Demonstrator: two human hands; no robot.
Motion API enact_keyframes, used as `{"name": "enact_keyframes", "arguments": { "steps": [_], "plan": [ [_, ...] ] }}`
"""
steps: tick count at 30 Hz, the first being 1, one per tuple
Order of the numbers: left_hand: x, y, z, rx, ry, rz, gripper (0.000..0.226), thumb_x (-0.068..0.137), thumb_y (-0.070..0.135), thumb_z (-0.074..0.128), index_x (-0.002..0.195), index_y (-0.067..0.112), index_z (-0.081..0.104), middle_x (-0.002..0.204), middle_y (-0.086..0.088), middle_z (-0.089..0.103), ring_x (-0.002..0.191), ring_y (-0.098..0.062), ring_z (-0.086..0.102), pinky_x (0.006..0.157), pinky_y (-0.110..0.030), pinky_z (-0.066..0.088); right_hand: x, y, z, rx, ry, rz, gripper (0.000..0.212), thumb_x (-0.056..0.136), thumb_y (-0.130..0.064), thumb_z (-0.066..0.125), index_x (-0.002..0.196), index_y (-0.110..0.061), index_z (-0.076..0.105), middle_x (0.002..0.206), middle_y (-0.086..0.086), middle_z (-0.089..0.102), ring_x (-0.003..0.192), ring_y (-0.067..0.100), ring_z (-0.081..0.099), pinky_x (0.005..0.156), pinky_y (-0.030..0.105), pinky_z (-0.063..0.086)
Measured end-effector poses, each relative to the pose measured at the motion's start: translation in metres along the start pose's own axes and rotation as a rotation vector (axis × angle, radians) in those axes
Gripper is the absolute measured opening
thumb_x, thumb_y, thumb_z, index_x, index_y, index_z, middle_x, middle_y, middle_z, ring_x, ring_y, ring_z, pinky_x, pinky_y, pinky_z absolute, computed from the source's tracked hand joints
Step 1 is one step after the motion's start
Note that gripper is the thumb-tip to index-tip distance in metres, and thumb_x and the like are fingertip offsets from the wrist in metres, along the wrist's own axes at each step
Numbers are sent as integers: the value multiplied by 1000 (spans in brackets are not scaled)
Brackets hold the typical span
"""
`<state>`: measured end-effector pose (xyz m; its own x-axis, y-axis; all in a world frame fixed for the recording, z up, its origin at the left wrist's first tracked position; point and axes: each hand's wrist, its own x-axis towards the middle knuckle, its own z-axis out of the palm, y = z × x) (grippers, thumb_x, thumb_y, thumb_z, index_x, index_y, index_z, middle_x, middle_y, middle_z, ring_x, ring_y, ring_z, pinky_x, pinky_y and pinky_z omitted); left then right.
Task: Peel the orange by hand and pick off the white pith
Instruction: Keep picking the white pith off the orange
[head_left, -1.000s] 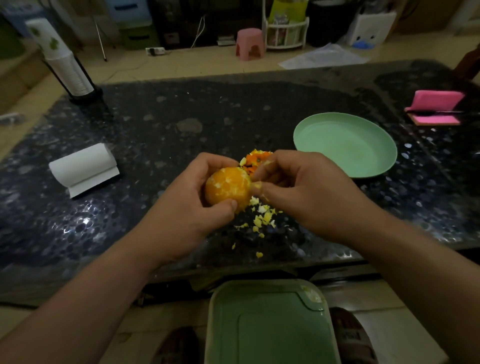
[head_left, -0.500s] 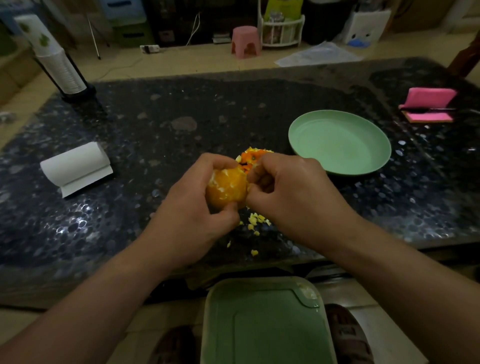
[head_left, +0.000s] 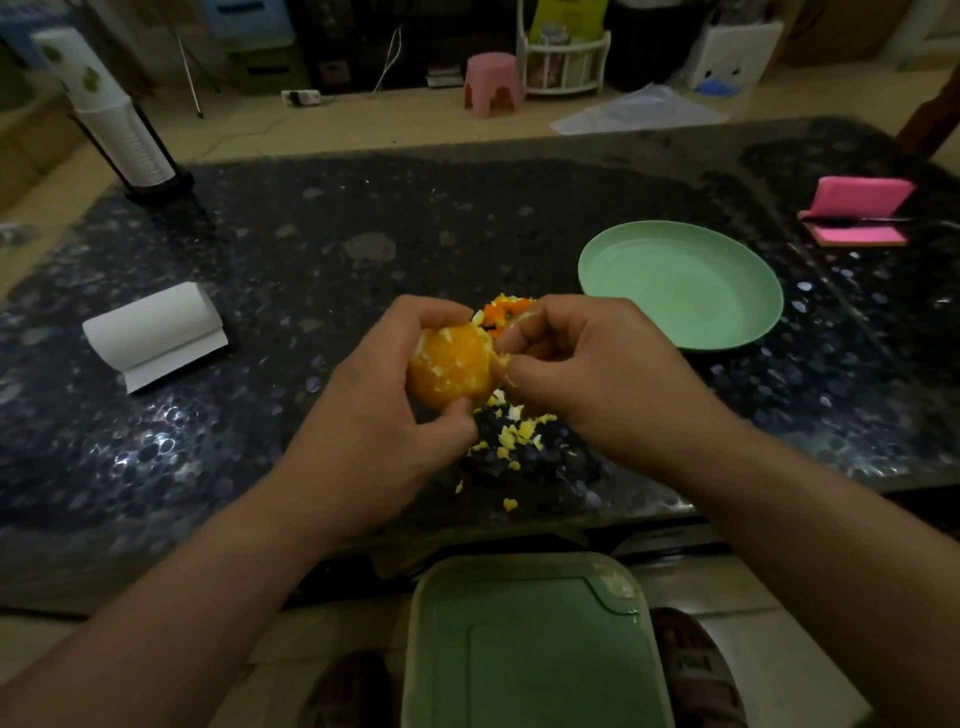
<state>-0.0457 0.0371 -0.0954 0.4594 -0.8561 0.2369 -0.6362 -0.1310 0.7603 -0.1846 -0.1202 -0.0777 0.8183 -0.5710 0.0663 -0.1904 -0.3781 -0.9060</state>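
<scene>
Head view: left hand grips the orange, right hand pinches pith on it

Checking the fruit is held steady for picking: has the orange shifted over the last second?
No. The orange, held in the left hand, keeps its place beside the peel pile and left of the green plate.

Dark speckled table bears paper roll, green plate, peel scraps.
</scene>
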Motion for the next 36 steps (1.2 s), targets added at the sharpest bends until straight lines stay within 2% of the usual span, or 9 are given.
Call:
{"name": "enact_keyframes", "arguments": {
  "steps": [4, 7, 9, 12, 16, 22, 27, 32, 36],
  "plan": [
    [-1, 1, 5, 70, 25, 56, 60, 84, 17, 76, 136, 36, 51, 117, 19, 54, 98, -9, 59, 75, -21, 50, -1, -2, 5, -26, 33, 7, 11, 84, -10, 78, 82, -20, 73, 75, 4, 74, 70, 23, 71, 68, 49, 63],
    [-1, 2, 7, 63, 26, 79, 61, 84, 13, 77, 135, 34, 51, 119, 19, 54, 100, -9, 59, 76, -19, 50, -1, -1, 8, -46, 64, 23, 13, 80, -12, 79, 78, -22, 70, 71, -1, 71, 60, 8, 63, 58, 32, 54],
    [-1, 2, 8, 45, 28, 79, 60, 84, 12, 77, 134, 35, 51, 118, 17, 54, 97, -12, 60, 74, -24, 52, -2, -2, 9, -34, 58, 31, 13, 80, -13, 78, 78, -21, 69, 67, -3, 68, 57, 5, 59, 55, 28, 50],
    [-1, 2, 5, 13, 25, 52, 59, 84, 12, 77, 132, 37, 52, 114, 15, 57, 94, -14, 62, 73, -32, 53, -3, -5, 8, -21, 51, 18, 12, 79, -11, 78, 77, -19, 69, 63, -3, 65, 55, 7, 56, 53, 32, 48],
    [1, 1, -2, -62, -44, -11, 55, 83, 25, 76, 130, 41, 53, 116, 13, 58, 96, -16, 65, 74, -42, 59, -2, -5, 4, 53, -16, 43, 11, 81, -5, 75, 79, -14, 69, 68, 5, 66, 62, 17, 59, 60, 49, 57],
    [7, -6, -12, -332, -179, -126, 55, 78, 25, 73, 130, 39, 59, 123, 0, 63, 98, -33, 68, 73, -46, 63, 2, -3, 0, 286, -148, 160, 9, 93, 3, 65, 88, -3, 66, 72, 5, 60, 61, 11, 59, 58, 24, 51],
    [9, -10, -13, -518, -212, -150, 50, 84, 9, 68, 131, 23, 60, 123, -5, 68, 107, -35, 67, 84, -40, 60, 7, 2, -2, 447, -204, 240, 18, 93, 7, 60, 84, -9, 61, 67, 1, 62, 61, 13, 58, 55, 23, 49],
    [11, -13, -9, -660, -197, -196, 50, 81, 7, 68, 130, 18, 61, 120, -5, 72, 102, -19, 69, 80, -29, 58, 8, 5, -8, 527, -183, 281, 23, 97, 4, 61, 82, -13, 64, 69, 0, 66, 62, 12, 60, 55, 22, 51],
    [13, -15, -6, -824, -141, -260, 50, 81, 4, 63, 129, 16, 63, 120, -7, 71, 102, -25, 68, 79, -31, 60, 12, 16, -13, 272, -34, 201, 16, 95, -2, 70, 85, -14, 68, 77, 4, 71, 68, 16, 67, 67, 34, 59]
  ]
}}
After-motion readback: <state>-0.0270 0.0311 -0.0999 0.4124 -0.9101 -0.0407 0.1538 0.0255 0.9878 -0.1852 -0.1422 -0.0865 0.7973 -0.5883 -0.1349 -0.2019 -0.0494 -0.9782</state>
